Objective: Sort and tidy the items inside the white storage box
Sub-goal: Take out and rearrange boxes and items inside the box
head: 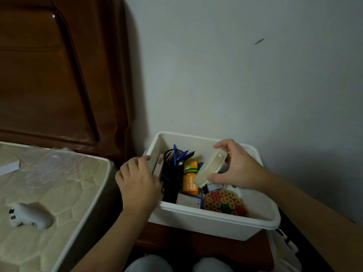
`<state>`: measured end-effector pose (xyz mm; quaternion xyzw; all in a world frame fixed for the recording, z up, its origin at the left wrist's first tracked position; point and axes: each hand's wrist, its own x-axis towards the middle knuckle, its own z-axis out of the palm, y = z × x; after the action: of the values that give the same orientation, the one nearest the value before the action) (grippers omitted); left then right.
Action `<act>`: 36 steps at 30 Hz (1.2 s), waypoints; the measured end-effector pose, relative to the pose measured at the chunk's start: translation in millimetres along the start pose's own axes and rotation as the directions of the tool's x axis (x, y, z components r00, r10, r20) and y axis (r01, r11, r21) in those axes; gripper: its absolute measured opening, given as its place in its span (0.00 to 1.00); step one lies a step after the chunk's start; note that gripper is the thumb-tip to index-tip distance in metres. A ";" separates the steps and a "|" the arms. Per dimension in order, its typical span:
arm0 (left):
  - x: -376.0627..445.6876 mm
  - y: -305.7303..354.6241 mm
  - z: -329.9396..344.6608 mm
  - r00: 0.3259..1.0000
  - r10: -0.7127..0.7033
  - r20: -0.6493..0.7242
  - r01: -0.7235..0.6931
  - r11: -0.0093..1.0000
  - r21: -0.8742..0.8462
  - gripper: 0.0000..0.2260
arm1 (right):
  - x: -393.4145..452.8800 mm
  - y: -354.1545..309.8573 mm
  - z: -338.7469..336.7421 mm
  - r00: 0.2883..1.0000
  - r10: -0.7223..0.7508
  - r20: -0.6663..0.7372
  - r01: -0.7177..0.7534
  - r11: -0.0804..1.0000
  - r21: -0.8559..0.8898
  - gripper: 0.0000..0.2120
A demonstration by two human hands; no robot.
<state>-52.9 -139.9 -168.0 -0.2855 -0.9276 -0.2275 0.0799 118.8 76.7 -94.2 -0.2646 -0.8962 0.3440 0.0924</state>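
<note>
Cream case (209, 169) in fingers (216, 178), blue item (200, 166) half-hidden

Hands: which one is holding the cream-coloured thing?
The right hand, over the white storage box: it pinches the cream oval case by its ends. The left hand only holds the box's left rim.

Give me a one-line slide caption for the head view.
Right hand holds a cream oval case above the white storage box; left hand holds the box's left rim.

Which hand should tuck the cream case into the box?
Probably the right hand: it holds the cream case above the white storage box, while the left hand grips its rim.
</note>
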 end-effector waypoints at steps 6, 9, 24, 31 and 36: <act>-8.1 32.5 9.2 0.935 0.301 0.185 -0.302 0.953 -0.022 0.19 | -23.9 32.9 -0.6 0.994 0.035 0.106 -0.013 0.980 -0.196 0.44; -5.0 35.8 15.4 0.904 0.295 0.309 -0.311 0.950 0.004 0.18 | -24.9 41.9 1.6 0.980 0.027 0.197 0.041 0.942 -0.334 0.47; 14.0 35.1 16.9 0.668 0.138 0.731 -0.160 0.986 -0.040 0.21 | 5.9 72.8 56.8 0.855 0.166 0.491 0.220 0.742 -0.634 0.32; 16.5 36.9 17.4 0.630 0.108 0.769 -0.124 0.992 -0.038 0.21 | 6.6 81.7 57.8 0.829 0.243 0.503 0.099 0.822 -0.560 0.31; 16.4 37.5 16.9 0.643 0.096 0.760 -0.093 0.995 -0.046 0.20 | 9.4 73.9 69.9 0.846 0.046 0.531 0.277 0.813 -0.512 0.26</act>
<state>-45.6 -96.3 -164.2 -0.4025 -0.8591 -0.0838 -0.3049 116.9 88.2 -195.7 -0.1198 -0.9628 0.1119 -0.2147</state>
